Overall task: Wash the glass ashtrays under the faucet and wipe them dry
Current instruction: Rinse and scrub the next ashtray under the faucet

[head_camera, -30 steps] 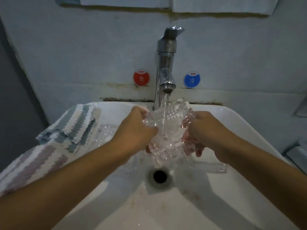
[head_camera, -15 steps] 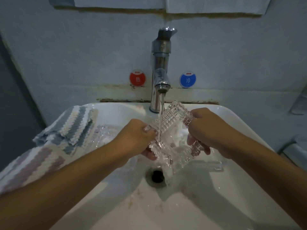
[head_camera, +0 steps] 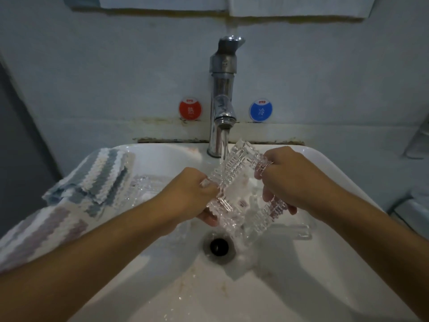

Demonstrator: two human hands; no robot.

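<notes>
Sink (head_camera: 301, 287): white basin, wet, with water splashing across its floor.
Drain (head_camera: 219, 246): dark round opening, directly below the held glass.
Left hand (head_camera: 189, 196): fingers grasping the left edge of the ashtray, thumb (head_camera: 207, 183) on top, the other fingers curled beneath.
Right hand (head_camera: 290, 180): fingers grasping the right edge of the ashtray, fingertips curled under and showing through the glass.
Ashtray (head_camera: 241, 194): clear, square, ribbed cut glass; held above the drain between both hands, tilted with its far corner raised toward the faucet; water runs off its near lower corner.
Water stream (head_camera: 224, 149): falls from the spout onto the upper left part of the ashtray.
Second ashtray (head_camera: 145, 189): clear glass, resting on the left side of the sink just beside the towel; its outline is blurred.
Glass piece at right (head_camera: 299, 231): clear shape lying in the basin under the right forearm; I cannot tell what it is.
Towel (head_camera: 92, 182): striped in grey, blue and white, draped over the sink's left rim.
Faucet (head_camera: 222, 94): chrome, upright, behind the basin, running.
Red sticker (head_camera: 190, 110): round, on the wall left of the faucet.
Blue sticker (head_camera: 261, 110): round, on the wall right of the faucet.
</notes>
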